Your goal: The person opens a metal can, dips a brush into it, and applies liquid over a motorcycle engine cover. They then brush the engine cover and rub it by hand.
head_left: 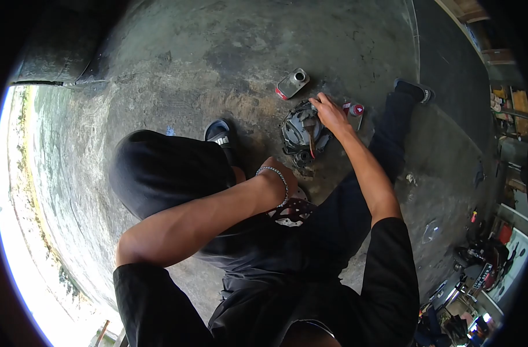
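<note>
A dark grey, round engine part [298, 128] with a rough outer edge rests on the floor between the legs. My right hand [330, 113] is at its upper right edge, fingers bent and closed on the rim. A brush [311, 137] with a reddish handle tip lies across the part. My left hand [278, 176], below a chain bracelet, is bent at the wrist near the part's lower left. Its fingers are mostly hidden from above. Just under that hand is a perforated, dark red and silver metal piece [293, 213], partly covered by the arm and clothing.
A metal can [293, 84] with a round opening stands beyond the part. To the right is a small red-topped container [356, 109]. Legs in dark trousers stretch to both sides, with sandals [220, 136]. A motorcycle [481, 263] and shelves [510, 107] line the right side.
</note>
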`<state>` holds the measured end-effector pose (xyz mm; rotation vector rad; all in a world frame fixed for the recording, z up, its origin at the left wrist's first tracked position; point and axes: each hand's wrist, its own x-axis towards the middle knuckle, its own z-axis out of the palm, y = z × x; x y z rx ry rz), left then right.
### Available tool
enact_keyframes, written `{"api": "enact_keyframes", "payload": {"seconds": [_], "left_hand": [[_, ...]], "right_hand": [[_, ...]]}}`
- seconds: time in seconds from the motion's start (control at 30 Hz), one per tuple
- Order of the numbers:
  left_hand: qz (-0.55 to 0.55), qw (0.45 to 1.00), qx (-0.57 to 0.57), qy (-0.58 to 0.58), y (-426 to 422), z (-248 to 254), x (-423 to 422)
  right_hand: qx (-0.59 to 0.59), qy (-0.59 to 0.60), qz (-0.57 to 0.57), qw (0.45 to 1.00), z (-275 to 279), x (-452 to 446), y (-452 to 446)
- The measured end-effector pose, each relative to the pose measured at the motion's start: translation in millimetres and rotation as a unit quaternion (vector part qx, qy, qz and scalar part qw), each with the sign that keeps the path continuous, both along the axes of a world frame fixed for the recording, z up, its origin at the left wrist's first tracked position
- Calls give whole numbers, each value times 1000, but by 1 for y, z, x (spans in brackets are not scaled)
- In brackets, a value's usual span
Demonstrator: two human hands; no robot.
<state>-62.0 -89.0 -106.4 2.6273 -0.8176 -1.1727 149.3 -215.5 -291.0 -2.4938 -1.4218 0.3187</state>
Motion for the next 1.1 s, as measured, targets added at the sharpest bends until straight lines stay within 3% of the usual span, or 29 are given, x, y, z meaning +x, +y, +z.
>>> {"api": "enact_keyframes", "payload": {"seconds": [0.17, 0.3, 0.8, 1.1], "left_hand": [[28, 1000, 14, -5, -1, 0, -2], [33, 998, 23, 53, -3, 5, 5], [33, 998, 12, 48, -2, 2, 4], [39, 998, 16, 56, -2, 6, 4]], "right_hand": [[12, -17, 3, 1000, -7, 9, 2], [4, -7, 35, 999, -5, 13, -1], [22, 1, 87, 996, -10, 19, 1], [5, 14, 59, 998, -7, 19, 10]]}}
